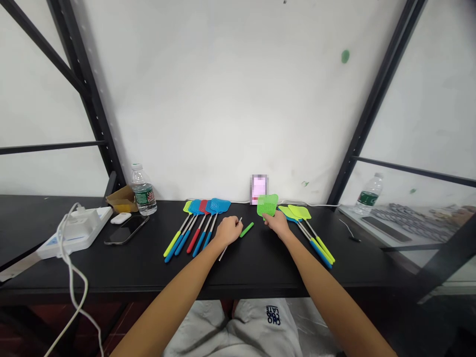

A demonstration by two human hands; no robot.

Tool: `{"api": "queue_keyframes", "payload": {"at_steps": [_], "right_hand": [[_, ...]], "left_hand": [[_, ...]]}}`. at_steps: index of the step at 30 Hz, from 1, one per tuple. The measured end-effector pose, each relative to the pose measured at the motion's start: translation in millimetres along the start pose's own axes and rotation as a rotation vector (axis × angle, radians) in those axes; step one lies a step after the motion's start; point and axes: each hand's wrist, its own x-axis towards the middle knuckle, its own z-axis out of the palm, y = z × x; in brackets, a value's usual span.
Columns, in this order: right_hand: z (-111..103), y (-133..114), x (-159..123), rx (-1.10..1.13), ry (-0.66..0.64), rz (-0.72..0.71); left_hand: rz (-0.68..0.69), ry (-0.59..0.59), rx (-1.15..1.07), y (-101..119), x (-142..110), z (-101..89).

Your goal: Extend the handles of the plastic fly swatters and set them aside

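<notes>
My left hand [229, 230] is closed around a thin metal rod [223, 254], whose lower end slants down toward the table's front edge. In my right hand [277, 224] is a green fly swatter head [267, 204], pinched near its lower end and held up with its mesh facing me. Between the two hands a short green handle [247, 229] lies on the black table. To the left rests a row of several fly swatters [195, 233] with yellow, blue and red handles. Several more swatters [316, 240], yellow and blue, lie to the right.
A phone [259, 188] leans against the wall behind the swatter head. On the left are a water bottle [143, 191], a cardboard box [122, 200], a dark phone [127, 230], a white case [121, 218] and a power strip [80, 230] with cables. Another bottle [369, 194] stands far right.
</notes>
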Motion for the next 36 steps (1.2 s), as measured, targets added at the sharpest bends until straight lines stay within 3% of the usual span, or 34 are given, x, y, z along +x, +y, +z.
{"api": "queue_keyframes", "payload": {"at_steps": [5,9,12,18,26,36], "right_hand": [[2.4,-8.9,-5.7,0.237,-0.054,0.033],[2.1,-22.9,-12.6,0.516,-0.151,0.065],[-0.3,-31.9,-17.2,0.642,-0.231,0.069],[0.1,-39.3,-24.3,0.739,-0.343,0.046],[5.0,-35.5,-25.1,0.715,-0.379,-0.038],[6.1,-36.7,-28.1,0.718,-0.448,0.056]], "left_hand": [[0.086,0.014,-0.175,3.0,-1.1,2.0],[0.177,-0.07,-0.463,6.7,-3.0,5.0],[0.195,-0.106,-0.542,8.0,-4.5,5.8],[0.235,-0.088,-0.472,8.7,-5.6,4.4],[0.273,-0.062,-0.427,11.2,-7.7,0.8],[0.367,-0.018,-0.33,17.1,-14.0,-6.6]]}}
